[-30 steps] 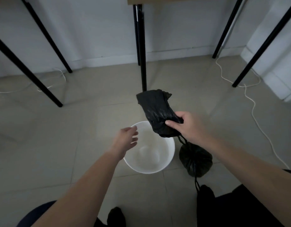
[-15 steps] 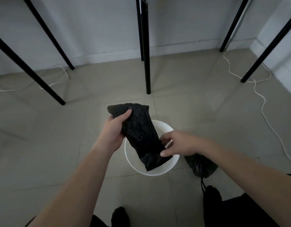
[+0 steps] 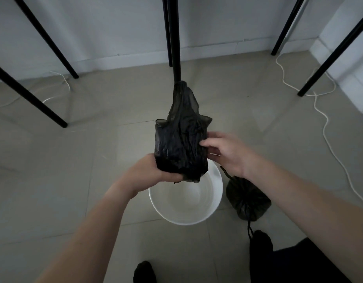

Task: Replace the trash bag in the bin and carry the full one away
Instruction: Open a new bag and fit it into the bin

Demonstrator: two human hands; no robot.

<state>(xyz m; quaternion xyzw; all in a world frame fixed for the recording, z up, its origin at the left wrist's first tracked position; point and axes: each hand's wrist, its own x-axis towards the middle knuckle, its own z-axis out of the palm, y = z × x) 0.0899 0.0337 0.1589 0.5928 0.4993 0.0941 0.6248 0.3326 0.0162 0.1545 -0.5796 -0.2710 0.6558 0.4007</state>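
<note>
Raised above the bin (image 3: 184, 221) now, the fresh bag (image 3: 180, 144) is gripped underneath by the left hand (image 3: 156, 169) and pinched by the right hand (image 3: 225, 155).

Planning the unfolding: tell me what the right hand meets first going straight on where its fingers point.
The new trash bag. The right hand points left at the bag's right edge, while the left hand grips its lower end; whether the fingers already touch it is unclear.
</note>
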